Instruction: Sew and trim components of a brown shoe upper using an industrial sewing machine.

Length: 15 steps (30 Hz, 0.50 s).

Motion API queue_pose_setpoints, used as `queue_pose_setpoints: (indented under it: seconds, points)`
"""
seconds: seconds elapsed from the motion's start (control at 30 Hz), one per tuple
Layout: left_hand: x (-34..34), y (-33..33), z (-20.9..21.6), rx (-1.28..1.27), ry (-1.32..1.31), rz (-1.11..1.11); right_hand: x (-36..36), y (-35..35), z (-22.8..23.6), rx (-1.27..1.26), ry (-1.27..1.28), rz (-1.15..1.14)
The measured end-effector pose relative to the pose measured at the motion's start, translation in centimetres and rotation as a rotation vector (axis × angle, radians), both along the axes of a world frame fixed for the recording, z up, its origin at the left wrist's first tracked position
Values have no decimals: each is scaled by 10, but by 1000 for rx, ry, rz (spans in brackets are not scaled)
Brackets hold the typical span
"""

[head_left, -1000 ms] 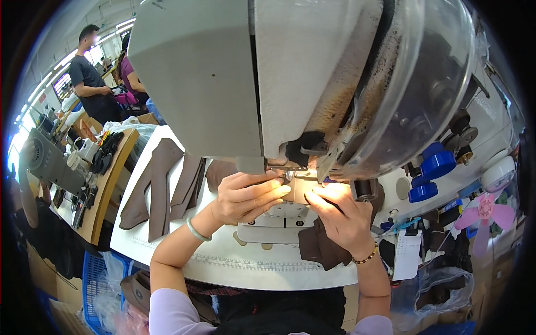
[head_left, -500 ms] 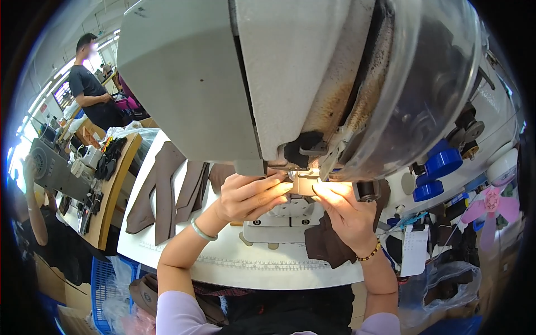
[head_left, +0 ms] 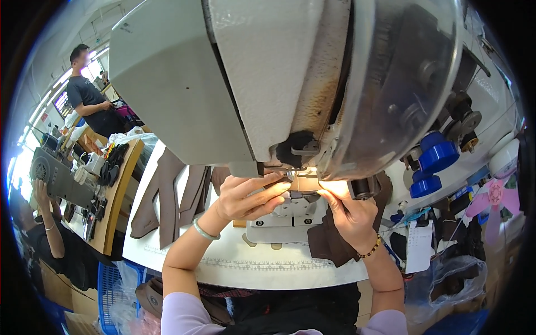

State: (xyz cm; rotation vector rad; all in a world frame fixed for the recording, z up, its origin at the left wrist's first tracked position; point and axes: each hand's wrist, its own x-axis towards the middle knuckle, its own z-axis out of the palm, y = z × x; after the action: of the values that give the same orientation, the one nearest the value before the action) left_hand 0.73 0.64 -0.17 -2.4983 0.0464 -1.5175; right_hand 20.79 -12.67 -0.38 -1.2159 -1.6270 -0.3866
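At frame centre, the brown fabric piece (head_left: 306,184) lies flat and brightly lit under the grey sewing machine (head_left: 279,84). The left hand (head_left: 245,195) pinches its left edge with narrow fingers; the right hand (head_left: 352,215) presses its right edge with curled fingers. Darker brown fabric (head_left: 326,240) drapes over the white table (head_left: 234,262) below.

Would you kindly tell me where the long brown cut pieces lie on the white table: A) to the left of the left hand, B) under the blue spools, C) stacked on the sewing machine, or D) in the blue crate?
A: the brown pieces lie flat on the white table, left of the left hand.
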Motion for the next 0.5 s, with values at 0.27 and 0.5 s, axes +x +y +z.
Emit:
queue_pose_setpoints:
  seconds: [0.27, 0.5]
  points:
    - [1, 4, -1, -14, 0, -12, -3, 1, -1, 1, 88, 40]
    - [-1, 3, 5, 34, 28, 34, 2, 7, -5, -66, 169, 79]
